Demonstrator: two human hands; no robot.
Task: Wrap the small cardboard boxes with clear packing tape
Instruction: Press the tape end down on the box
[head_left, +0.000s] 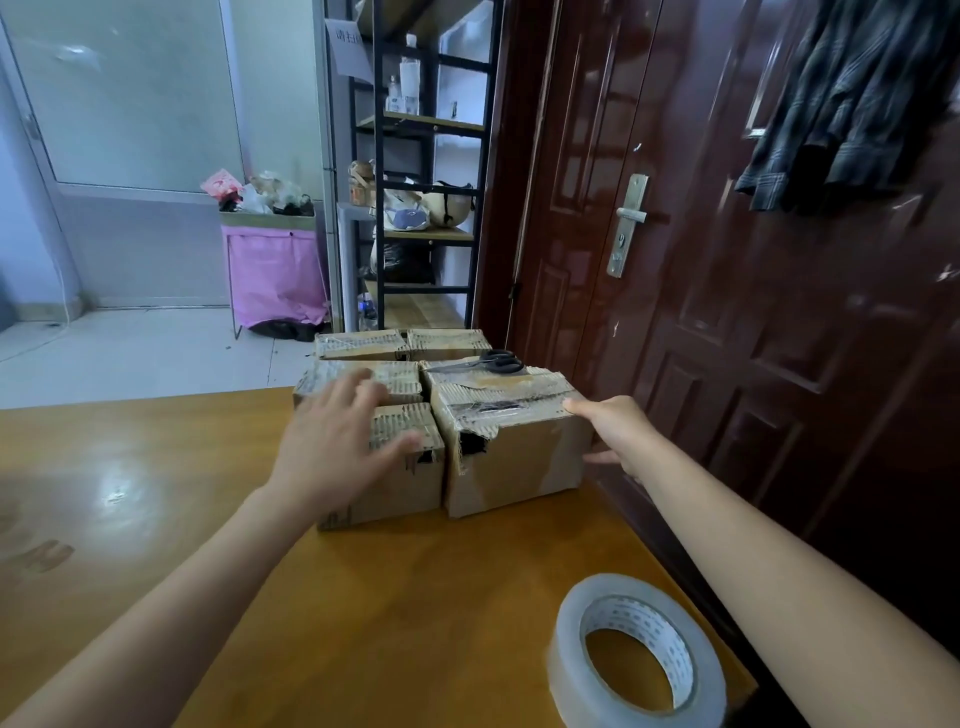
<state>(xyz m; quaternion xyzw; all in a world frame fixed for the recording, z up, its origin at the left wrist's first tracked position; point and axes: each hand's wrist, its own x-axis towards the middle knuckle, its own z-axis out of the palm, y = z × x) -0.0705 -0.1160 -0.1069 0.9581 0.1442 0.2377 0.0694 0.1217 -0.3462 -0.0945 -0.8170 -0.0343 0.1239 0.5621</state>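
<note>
Several small worn cardboard boxes stand packed together at the far end of the wooden table (156, 519). The nearest right box (524, 462) is torn at its front top corner and has old tape on its lid. My right hand (610, 431) lies against its right side, thumb on the top edge and fingers low down. My left hand (337, 441) hovers with fingers spread over the near left box (405, 483) and the box behind it (400, 376). A roll of clear packing tape (636, 652) lies flat near the table's front right corner.
Black scissors (491, 362) rest on a box at the back right of the group. A dark red door (727, 260) stands close along the table's right edge. Behind the table are a metal shelf (421, 182) and a pink-bagged bin (275, 270).
</note>
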